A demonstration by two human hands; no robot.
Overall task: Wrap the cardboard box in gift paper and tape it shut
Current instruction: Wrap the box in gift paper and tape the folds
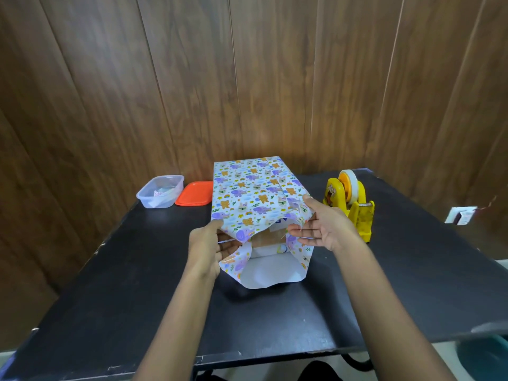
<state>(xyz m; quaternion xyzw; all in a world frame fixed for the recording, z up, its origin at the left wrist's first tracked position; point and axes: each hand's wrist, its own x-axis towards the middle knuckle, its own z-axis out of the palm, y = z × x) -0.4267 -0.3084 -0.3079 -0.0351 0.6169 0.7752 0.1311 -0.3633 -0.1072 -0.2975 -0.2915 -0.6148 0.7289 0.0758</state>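
Open near end of a partly wrapped parcel on a black table (pixel 137 270). The gift paper (pixel 247 188) is pinched at its left corner between the thumb and curled fingers of the left hand (pixel 206 243), and at its right corner between the thumb and nearly straight fingers of the right hand (pixel 324 226). The cardboard box (pixel 268 237) is seen between the two sets of fingertips, bare at this end and covered elsewhere. A yellow tape dispenser (pixel 350 200) stands just beyond the right fingers. An orange lid (pixel 193 193) and a clear container (pixel 160 191) lie beyond the left fingers.
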